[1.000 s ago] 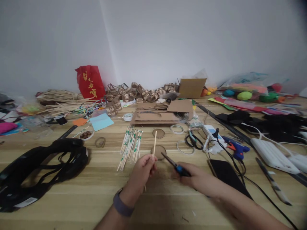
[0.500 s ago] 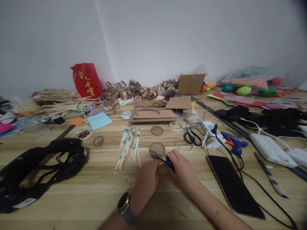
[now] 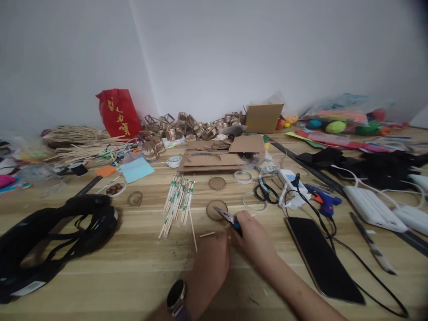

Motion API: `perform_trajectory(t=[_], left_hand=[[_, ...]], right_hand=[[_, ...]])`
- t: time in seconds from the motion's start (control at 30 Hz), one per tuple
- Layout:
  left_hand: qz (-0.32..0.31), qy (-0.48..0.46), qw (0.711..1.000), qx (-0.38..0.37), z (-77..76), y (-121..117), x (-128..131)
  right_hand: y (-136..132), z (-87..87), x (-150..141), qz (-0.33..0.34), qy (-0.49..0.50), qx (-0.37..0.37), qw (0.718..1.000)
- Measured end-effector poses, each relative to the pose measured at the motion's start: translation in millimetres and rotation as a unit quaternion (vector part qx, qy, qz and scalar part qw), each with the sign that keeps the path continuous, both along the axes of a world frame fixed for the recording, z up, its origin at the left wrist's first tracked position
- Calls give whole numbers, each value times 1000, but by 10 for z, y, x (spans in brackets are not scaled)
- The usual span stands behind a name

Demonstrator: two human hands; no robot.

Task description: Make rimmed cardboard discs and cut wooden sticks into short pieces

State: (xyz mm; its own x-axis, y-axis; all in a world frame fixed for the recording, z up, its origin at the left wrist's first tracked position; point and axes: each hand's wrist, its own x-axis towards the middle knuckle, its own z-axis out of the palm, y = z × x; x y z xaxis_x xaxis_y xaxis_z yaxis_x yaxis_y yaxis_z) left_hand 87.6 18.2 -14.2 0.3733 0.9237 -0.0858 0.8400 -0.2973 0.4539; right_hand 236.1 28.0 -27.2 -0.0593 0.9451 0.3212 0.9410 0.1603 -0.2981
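My right hand (image 3: 254,238) is closed round small blue-handled cutters (image 3: 230,218), whose jaws point left over a round cardboard disc (image 3: 216,209). My left hand (image 3: 210,263), with a watch on the wrist, lies back-up just left of it, fingers curled in toward the cutters; what they pinch is hidden. A short cut piece of wooden stick (image 3: 207,234) lies on the table just ahead of my left hand. A longer bare stick (image 3: 193,228) lies beside it. A bundle of paper-wrapped sticks (image 3: 177,203) lies to the left.
A black phone (image 3: 321,258) and cables lie right of my right arm, with a blue glue gun (image 3: 323,198) and scissors (image 3: 264,191) beyond. Black straps (image 3: 56,236) fill the left. Cardboard sheets (image 3: 214,160), small woven baskets (image 3: 187,125) and a red bag (image 3: 117,113) stand near the wall.
My left hand has lowered the upright stick and turned back-up; my right hand brought the cutters in to it. A short cut piece now lies on the table.
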Motion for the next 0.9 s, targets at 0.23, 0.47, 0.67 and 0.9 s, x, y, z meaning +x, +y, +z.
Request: perform_trajectory(t=[0.23,0.47,0.67,0.9], left_hand=[[52,-346,911,-219,-38,212,-162],[56,-428,859,-275,-48,162,-108],[11,-437,831,-344,-32,107,-93],[7,-456,824,-337,-34,124,-99]], right_hand=[[2,193,287,142,233,-51,961],[-105,278,164,216,270,-130,929],[-143,245,177,235,267,-146,923],[-107,122,148,240,254,-62,935]])
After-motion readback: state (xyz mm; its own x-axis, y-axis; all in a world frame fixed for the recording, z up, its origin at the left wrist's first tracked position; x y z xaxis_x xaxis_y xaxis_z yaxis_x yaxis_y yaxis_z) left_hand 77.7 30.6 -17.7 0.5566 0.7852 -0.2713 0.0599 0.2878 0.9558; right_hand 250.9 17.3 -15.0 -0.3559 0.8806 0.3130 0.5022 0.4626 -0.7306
